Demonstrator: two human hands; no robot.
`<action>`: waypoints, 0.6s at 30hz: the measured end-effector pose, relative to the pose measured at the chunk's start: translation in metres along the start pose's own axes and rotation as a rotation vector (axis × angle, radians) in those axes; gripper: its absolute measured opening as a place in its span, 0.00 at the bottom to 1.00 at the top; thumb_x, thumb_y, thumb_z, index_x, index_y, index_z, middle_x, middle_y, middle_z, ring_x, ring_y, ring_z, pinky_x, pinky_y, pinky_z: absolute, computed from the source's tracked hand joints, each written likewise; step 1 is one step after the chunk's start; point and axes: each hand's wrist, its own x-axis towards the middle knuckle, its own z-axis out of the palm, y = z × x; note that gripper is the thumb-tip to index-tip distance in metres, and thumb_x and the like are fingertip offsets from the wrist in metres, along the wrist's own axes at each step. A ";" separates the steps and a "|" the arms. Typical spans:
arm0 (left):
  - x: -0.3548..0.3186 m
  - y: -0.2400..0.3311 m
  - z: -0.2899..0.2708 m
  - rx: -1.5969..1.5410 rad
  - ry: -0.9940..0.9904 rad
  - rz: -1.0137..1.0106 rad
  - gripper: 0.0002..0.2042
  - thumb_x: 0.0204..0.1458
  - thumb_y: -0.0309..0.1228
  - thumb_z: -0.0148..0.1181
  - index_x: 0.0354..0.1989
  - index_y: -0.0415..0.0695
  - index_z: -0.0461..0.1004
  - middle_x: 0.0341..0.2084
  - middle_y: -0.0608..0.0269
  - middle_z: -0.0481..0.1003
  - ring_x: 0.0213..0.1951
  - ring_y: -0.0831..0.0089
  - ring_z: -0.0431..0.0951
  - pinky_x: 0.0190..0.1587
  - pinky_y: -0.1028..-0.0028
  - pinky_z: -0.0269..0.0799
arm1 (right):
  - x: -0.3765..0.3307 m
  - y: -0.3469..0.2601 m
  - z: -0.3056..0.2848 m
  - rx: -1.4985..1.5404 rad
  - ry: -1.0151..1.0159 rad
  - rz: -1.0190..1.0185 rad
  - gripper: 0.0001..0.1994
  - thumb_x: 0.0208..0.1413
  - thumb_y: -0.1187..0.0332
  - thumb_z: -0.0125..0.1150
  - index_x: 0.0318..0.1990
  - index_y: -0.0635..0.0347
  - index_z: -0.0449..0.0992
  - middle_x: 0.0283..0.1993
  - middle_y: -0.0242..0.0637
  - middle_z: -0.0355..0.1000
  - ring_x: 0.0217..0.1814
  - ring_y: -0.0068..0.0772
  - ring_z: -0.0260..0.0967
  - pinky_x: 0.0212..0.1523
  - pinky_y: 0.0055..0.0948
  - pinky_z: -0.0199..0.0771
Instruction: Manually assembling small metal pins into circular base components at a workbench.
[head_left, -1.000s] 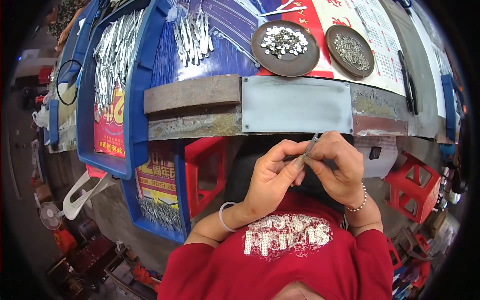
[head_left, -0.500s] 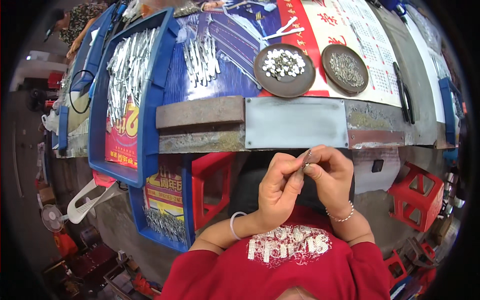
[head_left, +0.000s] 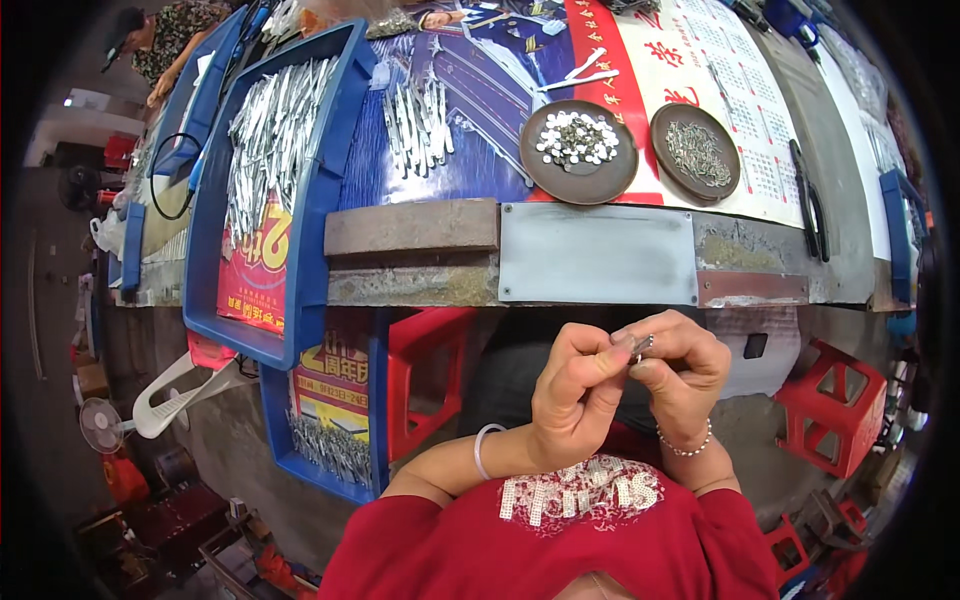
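Note:
In front of my chest, just off the table's front edge, my left hand [head_left: 578, 398] and my right hand [head_left: 684, 378] meet fingertip to fingertip. Both are closed in a pinch on a small silvery metal piece [head_left: 643, 348]. Its upper end pokes out between the fingers, while the rest is hidden by thumbs and fingertips. Beyond the hands stand a brown dish [head_left: 562, 182] with white round bits and dark metal bits, and a smaller brown dish [head_left: 733, 172] of tiny metal pins. A grey-white plate [head_left: 598, 254] is fixed along the table edge nearest my hands.
At left, a blue bin [head_left: 308, 250] holds long silvery metal strips; a lower blue bin [head_left: 376, 420] holds small metal pieces. More strips [head_left: 418, 125] lie on the table near a rusty bar [head_left: 412, 228]. Black-handled pliers [head_left: 808, 200] lie at right. Red stools [head_left: 835, 400] stand below.
Both hands have moved slightly down and to the right, away from the table edge, still pinching the metal piece. More of its end shows now. The view has shifted a little.

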 end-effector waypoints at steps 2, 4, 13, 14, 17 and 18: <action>-0.001 -0.001 0.001 -0.037 0.010 -0.097 0.12 0.53 0.16 0.52 0.46 0.38 0.69 0.34 0.57 0.66 0.31 0.75 0.66 0.32 0.81 0.64 | 0.000 0.002 -0.001 -0.099 0.009 -0.019 0.06 0.44 0.79 0.65 0.30 0.69 0.75 0.33 0.44 0.75 0.34 0.28 0.74 0.33 0.21 0.74; -0.004 -0.002 0.000 -0.053 -0.017 -0.152 0.13 0.55 0.17 0.50 0.48 0.40 0.67 0.37 0.58 0.65 0.31 0.78 0.65 0.32 0.82 0.64 | -0.001 0.003 0.001 -0.193 0.048 -0.012 0.06 0.45 0.79 0.65 0.30 0.69 0.75 0.33 0.44 0.75 0.33 0.28 0.73 0.32 0.21 0.73; -0.006 -0.011 -0.004 -0.020 -0.077 -0.097 0.14 0.58 0.18 0.46 0.53 0.42 0.63 0.41 0.59 0.62 0.30 0.84 0.64 0.28 0.85 0.64 | 0.002 0.009 0.006 -0.543 0.026 -0.294 0.06 0.47 0.75 0.65 0.31 0.65 0.74 0.31 0.42 0.75 0.30 0.35 0.74 0.29 0.25 0.73; -0.006 -0.011 -0.005 -0.027 -0.076 -0.099 0.14 0.58 0.18 0.46 0.53 0.41 0.63 0.41 0.59 0.63 0.30 0.84 0.64 0.29 0.85 0.64 | 0.003 0.009 0.006 -0.565 0.019 -0.312 0.06 0.47 0.74 0.65 0.30 0.65 0.73 0.31 0.42 0.75 0.29 0.36 0.74 0.28 0.25 0.73; -0.005 -0.008 -0.004 -0.017 -0.075 -0.079 0.14 0.57 0.18 0.48 0.52 0.41 0.64 0.40 0.58 0.64 0.32 0.82 0.65 0.32 0.84 0.64 | 0.005 0.011 0.005 -0.585 -0.013 -0.362 0.08 0.49 0.71 0.63 0.28 0.64 0.71 0.28 0.40 0.73 0.26 0.35 0.72 0.24 0.25 0.71; -0.003 -0.007 -0.004 -0.001 -0.081 -0.057 0.14 0.57 0.18 0.48 0.51 0.40 0.65 0.40 0.58 0.64 0.32 0.81 0.65 0.33 0.83 0.64 | 0.006 0.011 0.004 -0.587 -0.023 -0.378 0.08 0.50 0.69 0.63 0.27 0.64 0.71 0.27 0.39 0.73 0.24 0.34 0.71 0.23 0.25 0.70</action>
